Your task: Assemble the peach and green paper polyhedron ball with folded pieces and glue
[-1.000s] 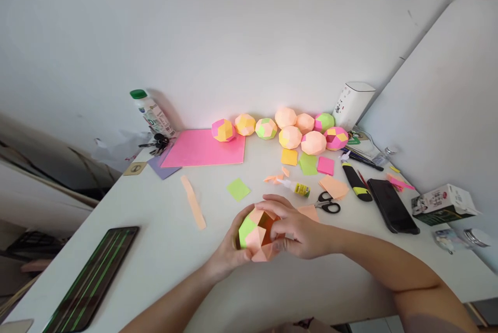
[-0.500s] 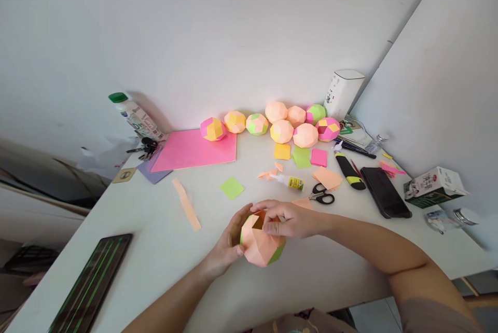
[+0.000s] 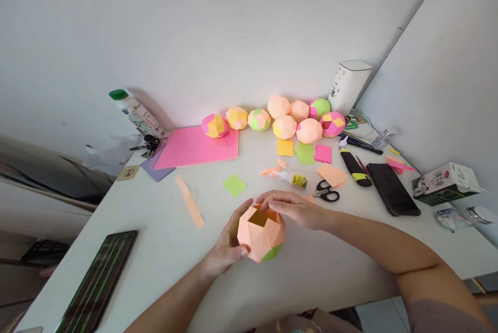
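Observation:
A faceted paper ball [image 3: 259, 239], peach with some green, is held above the front of the table, an opening in its top facing up. My left hand [image 3: 229, 245] is wrapped round its left side, thumb on the near face and fingers behind. My right hand [image 3: 293, 208] is at the far right rim of the opening, a fingertip dipping inside and the other fingers over the back edge. A green paper square [image 3: 234, 185] and a creased peach paper strip [image 3: 189, 202] lie to the left. Beyond the right hand are a glue bottle [image 3: 292, 178] and black-handled scissors [image 3: 328, 191].
Several finished paper balls [image 3: 285, 127] line the wall beside a pink sheet [image 3: 196, 149]. Paper squares [image 3: 322, 153] lie before them. At right are a utility knife [image 3: 355, 167], phone [image 3: 392, 189], milk carton [image 3: 446, 182] and jar [image 3: 465, 216]. A dark case [image 3: 97, 281] lies left.
My right thumb and fingers have shifted from the near side of the opening back to its far rim, uncovering the hole. The ball has turned slightly in my left hand.

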Available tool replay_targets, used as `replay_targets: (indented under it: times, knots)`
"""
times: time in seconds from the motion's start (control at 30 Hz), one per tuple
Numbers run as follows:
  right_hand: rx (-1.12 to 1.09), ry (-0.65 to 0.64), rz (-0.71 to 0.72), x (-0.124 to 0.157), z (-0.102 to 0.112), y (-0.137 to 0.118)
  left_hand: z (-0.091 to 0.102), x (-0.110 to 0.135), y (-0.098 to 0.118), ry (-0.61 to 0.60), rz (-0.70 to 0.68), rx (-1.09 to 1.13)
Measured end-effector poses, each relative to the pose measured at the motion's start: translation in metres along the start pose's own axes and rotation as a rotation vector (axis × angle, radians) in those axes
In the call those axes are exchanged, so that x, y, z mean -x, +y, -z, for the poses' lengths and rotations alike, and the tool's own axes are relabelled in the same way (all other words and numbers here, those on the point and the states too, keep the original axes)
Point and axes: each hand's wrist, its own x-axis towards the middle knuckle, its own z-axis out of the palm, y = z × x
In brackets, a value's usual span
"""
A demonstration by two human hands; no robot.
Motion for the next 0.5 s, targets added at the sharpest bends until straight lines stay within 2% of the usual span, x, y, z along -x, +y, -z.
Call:
replay_targets:
  times: [0.13, 0.2, 0.27, 0.33, 0.43, 0.5]
  knots:
    - [0.301, 0.102, 0.045, 0.002, 0.001, -0.001, 0.005, -0.001, -0.003, 0.136, -0.010, -0.029]
    - [0.498, 0.148, 0.066, 0.004, 0.000, 0.000, 0.007, -0.001, -0.005, 0.232, -0.036, -0.119]
    - [0.623, 0.143, 0.086, 0.005, -0.002, 0.001, 0.007, 0.000, -0.005, 0.287, -0.077, -0.258]
    - [0.684, 0.122, 0.102, 0.007, -0.005, 0.001, 0.004, 0.003, -0.004, 0.286, -0.172, -0.447]
    - [0.735, 0.121, 0.119, 0.011, -0.008, -0.002, -0.002, 0.007, -0.002, 0.204, -0.351, -0.769]
    - [0.735, 0.128, 0.131, 0.014, -0.010, -0.004, -0.006, 0.007, -0.002, 0.158, -0.402, -0.929]
